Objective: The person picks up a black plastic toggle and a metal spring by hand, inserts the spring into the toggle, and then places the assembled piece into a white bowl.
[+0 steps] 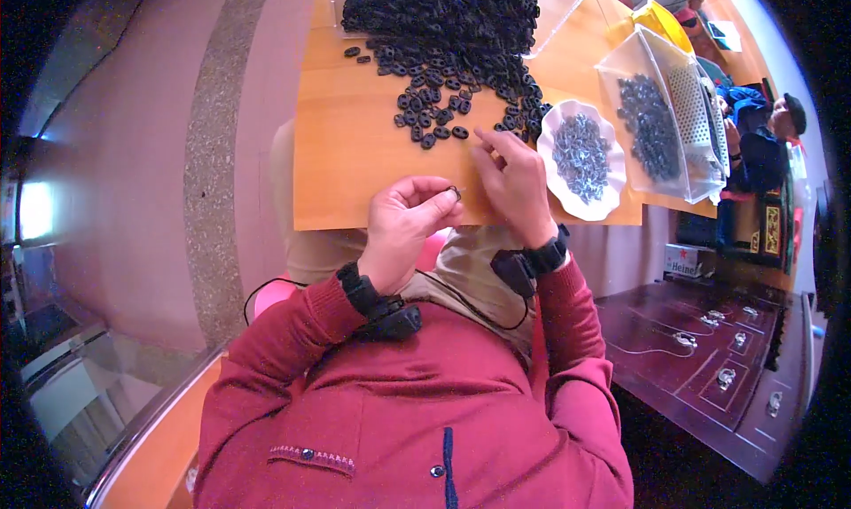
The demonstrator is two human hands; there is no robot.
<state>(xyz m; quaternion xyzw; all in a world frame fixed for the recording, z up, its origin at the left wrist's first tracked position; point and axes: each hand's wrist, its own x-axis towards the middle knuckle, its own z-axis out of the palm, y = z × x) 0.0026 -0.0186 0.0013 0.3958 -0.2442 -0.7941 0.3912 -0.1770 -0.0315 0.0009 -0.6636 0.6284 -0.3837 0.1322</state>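
Note:
My left hand (403,230) is closed, with thumb and index finger pinching a small dark oval piece (456,192) just above the table's near edge. To its right, my right hand (514,185) reaches over the tabletop, its thumb and index finger slightly apart, with nothing visible between them. Its fingertips are close to loose black oval pieces with two holes (429,141), which spread toward me from a large heap (439,17). Beside my right hand stands a white scalloped dish (578,209) of small shiny, clear-looking parts (581,159).
Right of the dish are a clear bin (696,190) of dark grey pieces, a white perforated basket (690,101) and a yellow container (663,23). Another person (767,145) sits at the far right. Dark red drawers with metal handles (656,332) lie at my right.

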